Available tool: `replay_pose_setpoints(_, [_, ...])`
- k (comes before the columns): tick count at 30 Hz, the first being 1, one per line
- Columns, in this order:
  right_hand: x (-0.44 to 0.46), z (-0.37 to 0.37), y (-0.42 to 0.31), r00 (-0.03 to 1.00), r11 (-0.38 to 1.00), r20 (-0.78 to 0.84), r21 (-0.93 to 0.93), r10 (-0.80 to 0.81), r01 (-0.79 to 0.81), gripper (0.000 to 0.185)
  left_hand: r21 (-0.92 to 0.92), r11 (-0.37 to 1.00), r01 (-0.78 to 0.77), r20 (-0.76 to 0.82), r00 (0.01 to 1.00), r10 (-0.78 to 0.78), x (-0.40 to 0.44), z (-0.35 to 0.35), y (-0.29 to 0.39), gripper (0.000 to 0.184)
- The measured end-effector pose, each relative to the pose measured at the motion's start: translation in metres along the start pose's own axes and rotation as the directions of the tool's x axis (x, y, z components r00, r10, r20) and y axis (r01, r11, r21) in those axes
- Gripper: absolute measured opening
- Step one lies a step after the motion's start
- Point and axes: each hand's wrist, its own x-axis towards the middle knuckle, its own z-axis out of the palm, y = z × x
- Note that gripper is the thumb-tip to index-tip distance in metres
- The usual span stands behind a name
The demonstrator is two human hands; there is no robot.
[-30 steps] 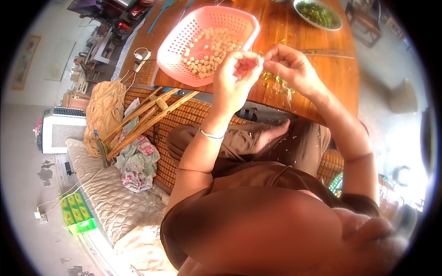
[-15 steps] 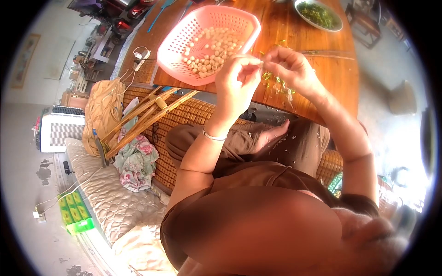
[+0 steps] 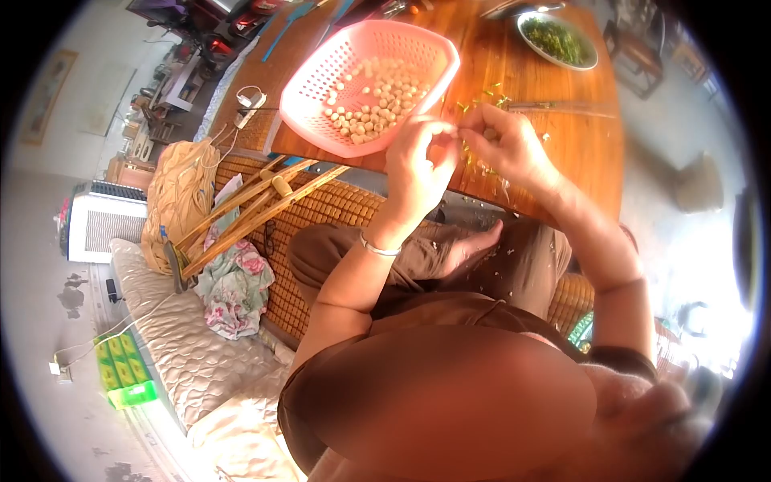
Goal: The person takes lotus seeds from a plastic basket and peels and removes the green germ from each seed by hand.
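Note:
My left hand (image 3: 422, 165) is closed in a pinch just right of the pink plastic basket (image 3: 321, 68). Thumb and fingers of my right hand (image 3: 510, 145) are pinched too, their tips meeting those of the left. Whatever small pale bit lies between the fingertips is too tiny to make out. Several pale round seeds (image 3: 385, 100), which look like lotus seeds, lie in the basket. Small green shoots and pale scraps (image 3: 494, 95) are scattered on the wooden table (image 3: 578, 153) around and under my right hand.
A white-rimmed plate of green shoots (image 3: 554, 42) stands at the table's far right. Left of my legs are a woven mat seat (image 3: 293, 297), wooden crutches (image 3: 257, 213), a tan bag (image 3: 173, 189) and a flowered cloth (image 3: 237, 293). A white charger with a cable (image 3: 249, 104) lies near the table's left edge.
The view has shifted slightly, so the basket and plate sit a little lower. Both hands stay pinched together at the fingertips; the right fingers are curled in a bit more.

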Motion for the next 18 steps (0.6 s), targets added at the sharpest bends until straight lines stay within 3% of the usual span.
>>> replay_pose_setpoints(2, [-0.001,0.001,0.0,1.0,0.999,-0.003,0.034,0.017,-0.017,0.006,-0.016,1.0,0.016,0.003,1.0,-0.016,-0.002,0.001,-0.001,0.019])
replay_pose_setpoints(9, [-0.003,0.006,0.002,0.998,0.996,-0.061,-0.085,0.008,-0.013,0.007,0.0,1.0,-0.005,-0.018,1.0,0.005,-0.003,0.004,-0.004,0.018])
replay_pose_setpoints(18, [-0.001,0.008,0.013,0.987,0.967,-0.148,-0.253,-0.062,0.023,0.008,-0.083,0.993,0.082,-0.063,0.994,-0.088,-0.002,0.016,-0.007,0.015])
